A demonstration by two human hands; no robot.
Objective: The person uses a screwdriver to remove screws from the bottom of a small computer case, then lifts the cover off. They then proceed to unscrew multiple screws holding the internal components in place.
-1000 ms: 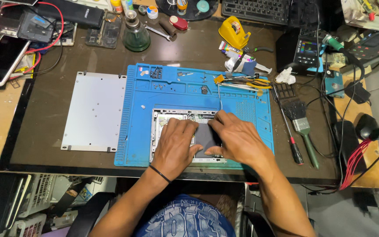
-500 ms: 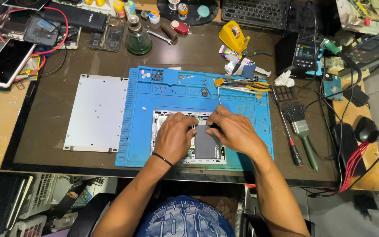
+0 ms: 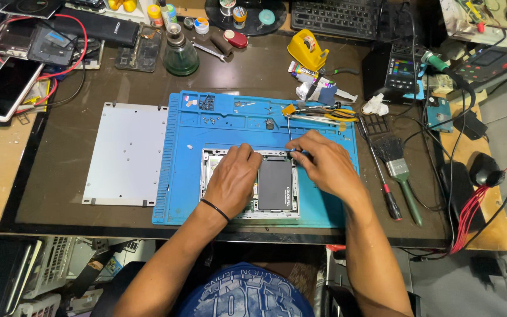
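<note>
An opened silver device case (image 3: 250, 212) lies on a blue repair mat (image 3: 177, 176). A black rectangular drive (image 3: 275, 185) sits inside it, right of centre. My left hand (image 3: 233, 179) lies palm down on the left half of the case, with a black band at the wrist. My right hand (image 3: 324, 161) is at the case's far right corner, pinching a thin screwdriver (image 3: 289, 130). The screwdriver's shaft stands up from the case's far edge.
A detached silver cover plate (image 3: 125, 154) lies left of the mat. Small screws (image 3: 206, 103) sit in the mat's trays. A brush (image 3: 397, 161) and a red-handled screwdriver (image 3: 389, 199) lie to the right. There are a green glass bottle (image 3: 180, 56), a yellow tape dispenser (image 3: 306, 50), a phone (image 3: 4, 88) and cables around.
Both hands were pressed together over the drive. They have moved apart, uncovering it, and my right hand has shifted to the case's far right corner with the screwdriver.
</note>
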